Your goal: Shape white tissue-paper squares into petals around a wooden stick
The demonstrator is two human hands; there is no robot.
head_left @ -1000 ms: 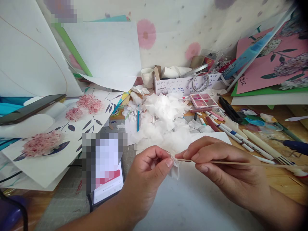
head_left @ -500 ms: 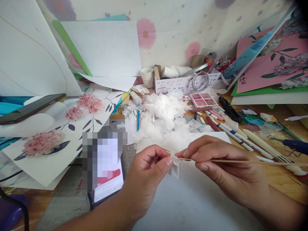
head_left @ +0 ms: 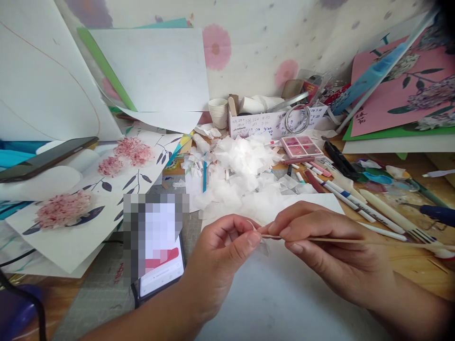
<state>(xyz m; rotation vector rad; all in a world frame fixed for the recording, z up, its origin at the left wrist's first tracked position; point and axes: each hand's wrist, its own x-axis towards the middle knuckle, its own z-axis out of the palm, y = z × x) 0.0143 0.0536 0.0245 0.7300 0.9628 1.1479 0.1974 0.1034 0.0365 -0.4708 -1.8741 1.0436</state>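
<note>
Between the thumb and forefinger of my left hand (head_left: 225, 255) is a small piece of thin white tissue paper (head_left: 263, 247), mostly hidden by the fingertips. My right hand (head_left: 323, 241) pinches a thin wooden stick (head_left: 341, 241), which runs off to the right. The stick's tip meets the tissue at my left fingertips. Both hands are close together above a white sheet (head_left: 270, 293). Behind them lies a heap of white tissue pieces (head_left: 241, 158).
On the left are a phone (head_left: 161, 265) with a lit screen and a paper with pink tissue flowers (head_left: 64, 208). Pens (head_left: 350, 201) and a pink palette (head_left: 302, 147) lie to the right. Paper cups (head_left: 218, 113) stand at the back.
The tissue hanging below my left fingertips shows less now and is more tucked in around the stick's tip. Both hands keep nearly the same place and grip.
</note>
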